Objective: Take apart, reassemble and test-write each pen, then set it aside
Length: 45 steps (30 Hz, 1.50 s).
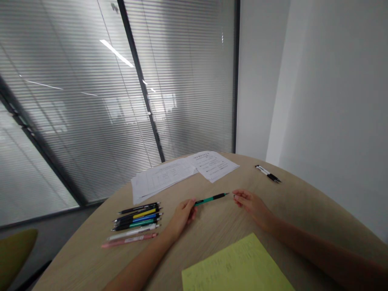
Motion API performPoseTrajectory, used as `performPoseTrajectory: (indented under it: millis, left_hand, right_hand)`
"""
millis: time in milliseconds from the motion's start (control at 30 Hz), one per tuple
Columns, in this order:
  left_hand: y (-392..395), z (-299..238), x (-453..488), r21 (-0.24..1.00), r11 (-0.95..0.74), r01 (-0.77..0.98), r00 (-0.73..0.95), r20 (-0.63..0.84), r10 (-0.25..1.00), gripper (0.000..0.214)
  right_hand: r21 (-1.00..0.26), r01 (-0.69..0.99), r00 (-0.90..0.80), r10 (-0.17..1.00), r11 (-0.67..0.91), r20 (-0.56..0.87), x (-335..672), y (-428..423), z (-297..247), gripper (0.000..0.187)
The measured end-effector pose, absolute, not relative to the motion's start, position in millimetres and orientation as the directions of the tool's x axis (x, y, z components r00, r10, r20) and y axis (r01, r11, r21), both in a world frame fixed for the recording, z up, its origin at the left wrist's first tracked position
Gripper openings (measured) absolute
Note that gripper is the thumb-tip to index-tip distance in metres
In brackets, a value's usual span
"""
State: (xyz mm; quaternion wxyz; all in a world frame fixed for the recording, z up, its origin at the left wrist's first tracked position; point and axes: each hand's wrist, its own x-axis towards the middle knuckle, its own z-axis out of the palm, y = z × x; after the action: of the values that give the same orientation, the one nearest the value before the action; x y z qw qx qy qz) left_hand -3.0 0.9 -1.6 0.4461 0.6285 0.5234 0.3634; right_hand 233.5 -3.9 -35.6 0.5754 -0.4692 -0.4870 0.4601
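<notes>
My left hand (184, 214) is closed around the rear end of a green and black mechanical pencil (209, 199). The pencil lies nearly level over the table, its thin tip pointing right. Just past that tip is my right hand (247, 204), apart from it, with thumb and fingers pinched together. A tiny dark spot shows at those fingertips, too small to name. Left of my left hand lies a row of several pens and pencils (138, 216) in black, yellow, blue, green, white and pink.
A yellow sheet with faint writing (236, 268) lies at the table's near edge. Printed white papers (169, 176) overlap at the back. White and black pens (268, 174) rest at the far right of the round wooden table (309, 210). A chair (18, 254) stands at left.
</notes>
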Motion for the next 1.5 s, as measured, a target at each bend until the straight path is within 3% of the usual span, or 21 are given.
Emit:
performPoseTrajectory:
  millis: [200,333,433,567,800,900,967,1100,1167,1300,1500]
  left_hand:
    - [0,1,-4,0.961,-0.039,0.273,0.121,0.006,0.993,0.040]
    - [-1,3,-4,0.966,-0.040,0.257,0.094,0.017,0.995,0.039]
    - [-1,3,-3,0.966,-0.046,0.255,0.092,0.023,0.995,0.038]
    - [-2,4,-2,0.966,-0.055,0.252,0.101,0.030,0.994,0.036]
    - [-1,2,-2,0.968,-0.058,0.246,0.119,0.029,0.993,0.033]
    - [1,1,-3,0.970,-0.058,0.235,0.128,0.028,0.991,0.033]
    - [1,1,-4,0.972,-0.057,0.228,0.132,0.027,0.991,0.033]
    - [0,2,-4,0.975,-0.059,0.212,0.145,0.028,0.989,0.035]
    - [-1,3,-4,0.977,-0.062,0.203,0.160,0.029,0.987,0.036]
    - [-3,6,-3,0.980,-0.058,0.190,0.186,0.022,0.982,0.036]
    - [-4,7,-2,0.982,-0.052,0.183,0.213,0.012,0.977,0.033]
  right_hand:
    - [-0.946,0.281,0.191,0.956,0.164,0.222,244,5,-43,0.018]
    - [-0.750,0.577,0.057,0.900,0.323,0.432,255,11,-46,0.020]
    - [-0.576,0.717,-0.060,0.858,0.392,0.510,263,14,-45,0.025]
    - [-0.457,0.807,-0.102,0.849,0.375,0.518,268,16,-46,0.036]
    - [-0.449,0.807,-0.141,0.863,0.384,0.486,268,17,-46,0.036]
    - [-0.482,0.758,-0.126,0.824,0.439,0.553,265,13,-41,0.029]
    - [-0.579,0.666,-0.094,0.822,0.471,0.561,259,7,-36,0.023]
    - [-0.918,0.251,-0.110,0.951,0.307,0.289,241,-6,-27,0.023]
    - [-0.990,-0.018,-0.178,0.974,0.138,0.139,233,-11,-25,0.029]
    - [-0.930,-0.351,-0.301,0.954,-0.108,0.003,229,-17,-23,0.024]
    - [-0.877,-0.420,-0.338,0.937,-0.232,-0.086,238,-16,-25,0.014]
